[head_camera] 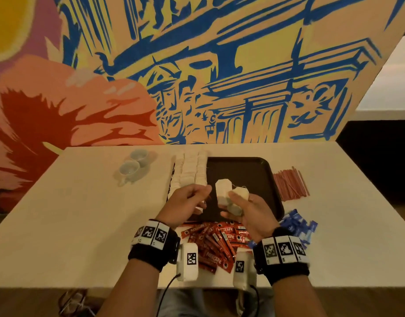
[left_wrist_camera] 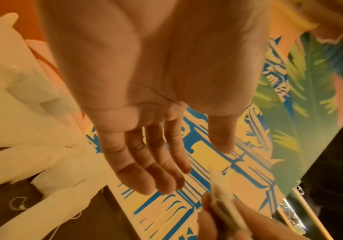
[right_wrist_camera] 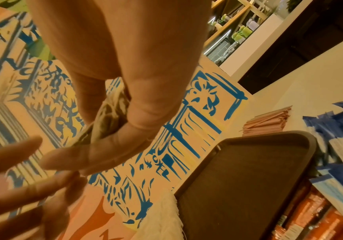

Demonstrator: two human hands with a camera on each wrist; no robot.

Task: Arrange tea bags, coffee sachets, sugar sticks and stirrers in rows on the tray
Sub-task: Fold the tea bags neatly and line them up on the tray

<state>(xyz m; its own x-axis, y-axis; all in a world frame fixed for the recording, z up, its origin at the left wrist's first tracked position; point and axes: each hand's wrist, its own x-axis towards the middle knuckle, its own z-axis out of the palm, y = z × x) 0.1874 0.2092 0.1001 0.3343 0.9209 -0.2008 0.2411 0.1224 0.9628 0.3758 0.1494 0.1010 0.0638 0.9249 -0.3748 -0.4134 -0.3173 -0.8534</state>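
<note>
A dark tray (head_camera: 247,177) lies at the middle of the table. White tea bags (head_camera: 190,170) lie in rows over its left part. My right hand (head_camera: 234,203) hovers above the tray's near edge and grips a small bunch of tea bags (head_camera: 223,191); in the right wrist view that bunch (right_wrist_camera: 107,120) sits between thumb and fingers. Just left of it, my left hand (head_camera: 198,196) holds nothing, its fingers (left_wrist_camera: 146,170) straight and relaxed. Red stirrers (head_camera: 290,184) are heaped right of the tray. Blue sugar sticks (head_camera: 297,227) and red coffee sachets (head_camera: 216,240) lie nearer me.
Two pale cups (head_camera: 135,164) stand at the back left of the white table (head_camera: 71,213). A painted wall (head_camera: 197,65) rises straight behind the table. The table's near edge runs just under my wrists.
</note>
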